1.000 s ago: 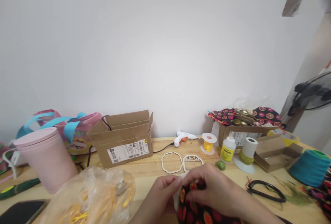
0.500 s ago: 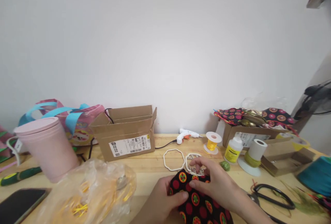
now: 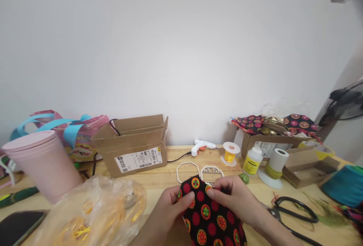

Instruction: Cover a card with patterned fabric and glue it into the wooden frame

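Note:
A piece of black fabric (image 3: pixel 208 212) patterned with red dots and bright flower rounds hangs between my two hands, above the table's front. My left hand (image 3: pixel 172 204) pinches its upper left edge, thumb on the front. At the upper right edge, my right hand (image 3: pixel 235 200) grips it between thumb and fingers; some fingertips are hidden behind the cloth. Just beyond lie a thin pale frame (image 3: pixel 178 172) with a wavy outline and a lattice panel (image 3: pixel 212 171), both partly covered by the fabric and hand.
A white glue gun (image 3: pixel 202 145), a spool of yellow cord (image 3: pixel 230 153) and a glue bottle (image 3: pixel 253 161) stand toward the back. Black-handled scissors (image 3: pixel 296 210) lie right. To the left are a plastic bag (image 3: pixel 113 204), a pink tumbler (image 3: pixel 45 164) and a cardboard box (image 3: pixel 136 144).
My right hand has come down onto the fabric's edge and closed there. The cloth is now spread flatter, tilted, with more of its front showing. The camera view has shifted slightly.

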The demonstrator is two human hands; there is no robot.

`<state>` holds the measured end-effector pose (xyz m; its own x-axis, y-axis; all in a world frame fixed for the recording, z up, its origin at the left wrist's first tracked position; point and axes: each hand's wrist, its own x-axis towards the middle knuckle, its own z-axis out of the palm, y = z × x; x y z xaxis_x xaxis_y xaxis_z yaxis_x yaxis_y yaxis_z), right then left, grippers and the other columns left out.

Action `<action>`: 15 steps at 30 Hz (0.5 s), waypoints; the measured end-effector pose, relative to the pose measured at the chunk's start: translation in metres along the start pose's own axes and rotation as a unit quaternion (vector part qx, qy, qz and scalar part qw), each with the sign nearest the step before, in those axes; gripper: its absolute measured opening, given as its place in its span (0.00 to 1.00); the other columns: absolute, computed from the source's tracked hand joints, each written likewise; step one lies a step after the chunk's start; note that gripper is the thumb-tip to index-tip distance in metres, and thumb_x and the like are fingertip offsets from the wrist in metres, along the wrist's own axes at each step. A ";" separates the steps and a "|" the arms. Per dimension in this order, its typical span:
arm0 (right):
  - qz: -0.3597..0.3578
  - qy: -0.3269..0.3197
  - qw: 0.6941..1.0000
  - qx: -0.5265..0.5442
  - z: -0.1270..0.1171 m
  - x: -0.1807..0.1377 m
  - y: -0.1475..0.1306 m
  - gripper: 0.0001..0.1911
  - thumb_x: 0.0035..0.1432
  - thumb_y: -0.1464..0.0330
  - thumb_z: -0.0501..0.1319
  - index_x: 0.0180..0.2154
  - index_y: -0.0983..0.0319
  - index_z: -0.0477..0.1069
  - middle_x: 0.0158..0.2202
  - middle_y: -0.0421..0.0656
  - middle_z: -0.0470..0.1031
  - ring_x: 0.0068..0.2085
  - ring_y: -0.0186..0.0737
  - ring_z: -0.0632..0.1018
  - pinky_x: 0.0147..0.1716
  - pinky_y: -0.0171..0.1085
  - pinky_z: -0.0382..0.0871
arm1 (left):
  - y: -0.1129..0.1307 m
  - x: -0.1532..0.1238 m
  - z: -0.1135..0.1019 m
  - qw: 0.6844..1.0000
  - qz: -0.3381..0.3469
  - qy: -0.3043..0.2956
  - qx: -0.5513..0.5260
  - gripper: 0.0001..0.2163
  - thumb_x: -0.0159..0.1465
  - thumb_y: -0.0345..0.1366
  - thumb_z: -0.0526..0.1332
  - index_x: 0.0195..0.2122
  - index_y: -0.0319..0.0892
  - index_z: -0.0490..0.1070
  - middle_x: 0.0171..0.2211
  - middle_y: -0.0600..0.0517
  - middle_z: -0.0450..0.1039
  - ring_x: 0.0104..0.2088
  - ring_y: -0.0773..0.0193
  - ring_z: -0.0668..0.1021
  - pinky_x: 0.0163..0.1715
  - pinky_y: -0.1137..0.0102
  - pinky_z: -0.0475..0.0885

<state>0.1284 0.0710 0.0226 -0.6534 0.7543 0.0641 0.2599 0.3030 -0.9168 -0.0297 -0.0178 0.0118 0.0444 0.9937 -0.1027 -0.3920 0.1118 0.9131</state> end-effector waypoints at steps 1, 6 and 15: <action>0.001 0.015 1.000 0.009 0.002 0.001 0.000 0.16 0.48 0.60 0.59 0.18 0.64 0.70 0.16 0.35 0.64 0.20 0.30 0.62 0.19 0.29 0.55 | 0.000 0.000 0.002 0.999 -0.012 0.006 -0.040 0.13 0.56 0.40 0.58 0.38 0.38 0.73 0.32 0.46 0.79 0.34 0.58 0.78 0.36 0.68 0.69; -0.001 0.063 0.997 0.039 0.006 0.003 0.002 0.16 0.47 0.58 0.59 0.18 0.63 0.68 0.17 0.36 0.65 0.22 0.32 0.65 0.22 0.31 0.59 | -0.009 0.000 0.004 0.990 -0.036 0.019 -0.137 0.15 0.48 0.32 0.66 0.39 0.39 0.72 0.37 0.44 0.78 0.40 0.53 0.77 0.43 0.59 0.68; -0.001 0.090 0.995 0.052 0.011 0.006 0.010 0.15 0.46 0.59 0.60 0.18 0.64 0.68 0.16 0.35 0.63 0.20 0.31 0.61 0.21 0.31 0.55 | -0.018 0.006 -0.002 0.990 0.000 0.000 -0.142 0.15 0.48 0.29 0.66 0.39 0.38 0.71 0.39 0.44 0.77 0.45 0.49 0.74 0.48 0.54 0.64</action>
<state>0.1193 0.0724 0.0095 -0.5129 0.8489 0.1278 0.1777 0.2506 -0.9516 -0.0238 -0.0138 -0.0064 0.0451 0.9937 -0.1026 -0.6338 0.1079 0.7659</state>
